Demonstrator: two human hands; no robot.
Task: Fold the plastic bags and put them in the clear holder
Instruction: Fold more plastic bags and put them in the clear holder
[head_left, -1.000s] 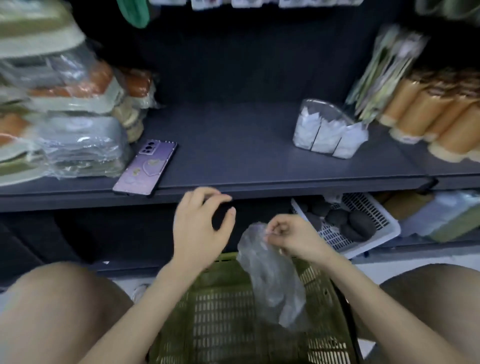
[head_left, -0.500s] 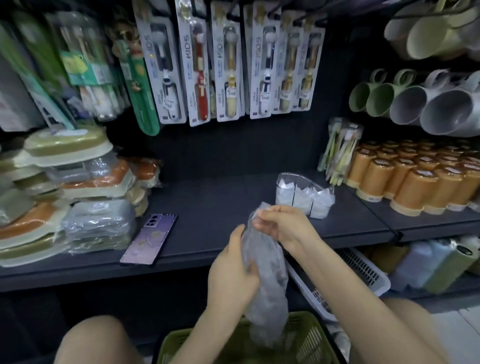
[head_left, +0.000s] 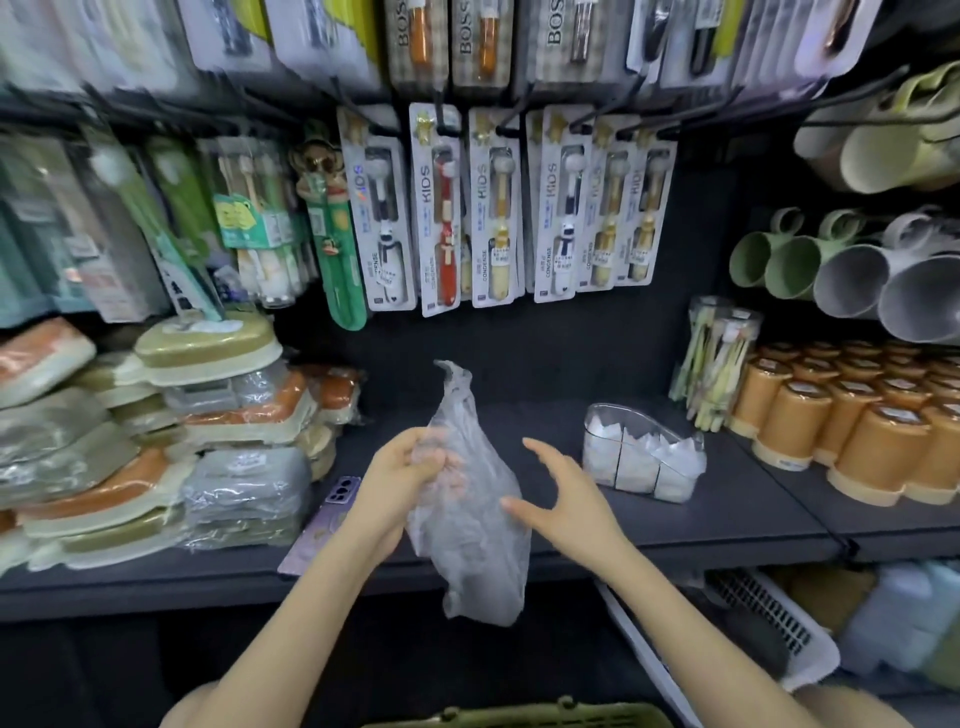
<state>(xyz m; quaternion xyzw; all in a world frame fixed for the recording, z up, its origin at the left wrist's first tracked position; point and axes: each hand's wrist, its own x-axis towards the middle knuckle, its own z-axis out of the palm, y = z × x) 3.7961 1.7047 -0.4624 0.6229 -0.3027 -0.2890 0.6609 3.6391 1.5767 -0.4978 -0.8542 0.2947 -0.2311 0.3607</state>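
A crumpled clear plastic bag (head_left: 470, 525) hangs in front of the dark shelf (head_left: 727, 514), its twisted top pointing up. My left hand (head_left: 410, 473) grips the bag's upper left part. My right hand (head_left: 558, 493) is spread with straight fingers just right of the bag, the thumb close to or touching its side. The clear holder (head_left: 641, 452) stands on the shelf to the right of my hands, with several folded white bags inside its compartments.
A purple phone (head_left: 324, 519) lies on the shelf left of my hands, beside stacked packaged sponges (head_left: 156, 447). Orange cups (head_left: 852, 421) fill the shelf's right. A white basket (head_left: 748, 618) sits lower right; a green basket's rim (head_left: 519, 717) shows at the bottom. Toothbrush packs (head_left: 493, 208) hang behind.
The bag was lifted from above the green basket up to shelf height. My left hand took hold of it, and my right hand let go of its top and opened. The view tilted upward.
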